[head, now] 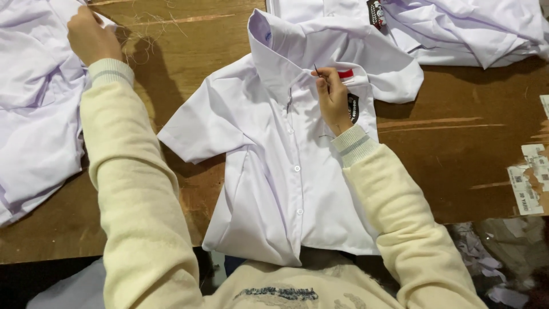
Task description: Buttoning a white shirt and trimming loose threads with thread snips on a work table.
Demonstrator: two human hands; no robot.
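A white short-sleeved buttoned shirt [274, 166] lies face up on the brown wooden table [457, 149], collar away from me. My right hand [333, 97] rests on its chest by a small red patch [346, 74] and a dark badge [353, 107], pinching a thin dark pointed tool [316, 70]. My left hand [90, 37] reaches far left and grips the edge of a pile of white cloth [34, 109]. Both arms wear cream knitted sleeves.
More white shirts [457, 28] are heaped at the back right, one with a dark badge. Loose threads [146, 34] lie at the back of the table. Paper labels [529, 183] stick near the right edge. Scraps lie on the floor at lower right.
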